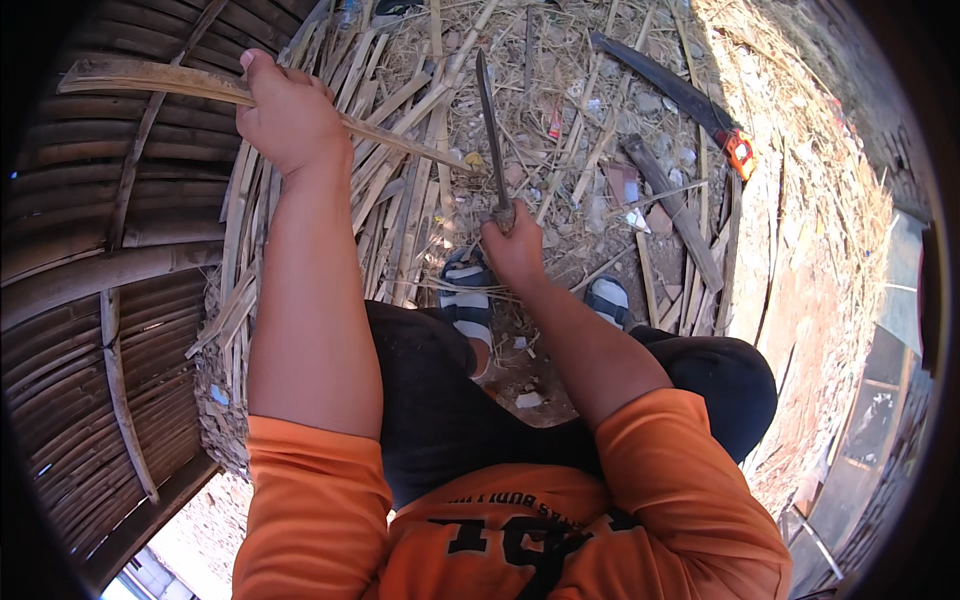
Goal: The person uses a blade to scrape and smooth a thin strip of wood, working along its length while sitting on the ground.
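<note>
My left hand (pixel 295 122) is raised at the upper left, its fingers closed round a split bamboo slat (pixel 150 79). One end of the slat points left toward the woven wall; the other slants down to the right, toward the middle. In my right hand (pixel 516 252) is the handle of a machete (pixel 490 125). Its long, narrow dark blade points up and away from me, just right of the slat's far end. In this view a small gap shows between blade and slat.
Many bamboo strips (pixel 385 190) lie heaped on the left of the straw-littered ground. A handsaw (pixel 665 88) with an orange handle rests at the upper right, near a dark wooden piece (pixel 675 215). A bamboo wall (pixel 65 205) rises on the left. My sandalled feet (pixel 467 300) are below the machete.
</note>
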`<state>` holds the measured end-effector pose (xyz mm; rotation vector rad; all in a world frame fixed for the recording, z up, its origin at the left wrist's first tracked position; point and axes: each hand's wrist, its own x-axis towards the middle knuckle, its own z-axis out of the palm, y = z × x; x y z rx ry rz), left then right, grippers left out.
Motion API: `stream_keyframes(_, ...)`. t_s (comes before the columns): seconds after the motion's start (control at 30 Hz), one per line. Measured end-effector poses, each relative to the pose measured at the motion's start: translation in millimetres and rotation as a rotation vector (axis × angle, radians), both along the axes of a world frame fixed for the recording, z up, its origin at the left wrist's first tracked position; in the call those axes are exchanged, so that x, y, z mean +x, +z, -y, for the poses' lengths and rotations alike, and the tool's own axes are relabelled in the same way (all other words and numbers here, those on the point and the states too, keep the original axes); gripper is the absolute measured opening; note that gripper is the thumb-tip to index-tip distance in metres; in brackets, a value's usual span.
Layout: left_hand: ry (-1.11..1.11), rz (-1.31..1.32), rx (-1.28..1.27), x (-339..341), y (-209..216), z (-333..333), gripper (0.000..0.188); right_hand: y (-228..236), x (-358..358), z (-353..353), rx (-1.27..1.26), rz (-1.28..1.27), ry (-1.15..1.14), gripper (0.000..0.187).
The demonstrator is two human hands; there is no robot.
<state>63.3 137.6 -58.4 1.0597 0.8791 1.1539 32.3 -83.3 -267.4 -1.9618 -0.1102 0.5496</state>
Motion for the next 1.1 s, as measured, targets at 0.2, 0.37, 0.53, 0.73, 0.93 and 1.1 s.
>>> stream_keyframes(0.2, -0.035, 0.026, 0.057, 3, -25, -16, 0.051, -24, 8, 3, 0.042, 0.159, -0.152, 0.049)
stream_keyframes(0.37, -0.002, -0.01, -0.018, -3, -22, -13, 0.052, -41, -8, 20, -0.091, 0.22, -0.028, 0.043)
stream_keyframes(0.53, 0.037, 0.019, -0.064, 1, -32, -22, 0.052, -67, -30, 26, -0.51, -0.062, 0.326, 0.045)
stream_keyframes(0.73, -0.02, -0.028, -0.093, -2, -29, -13, 0.049, -86, -18, 37, -0.234, -0.313, 0.24, 0.049)
stream_keyframes(0.93, -0.061, 0.024, 0.001, -1, -35, -18, 0.049, -33, -18, 25, -0.076, -0.194, 0.157, 0.051)
stream_keyframes(1.1, 0.017, -0.047, -0.005, 1, -27, -12, 0.046, -26, -12, 11, -0.066, 0.031, 0.115, 0.053)
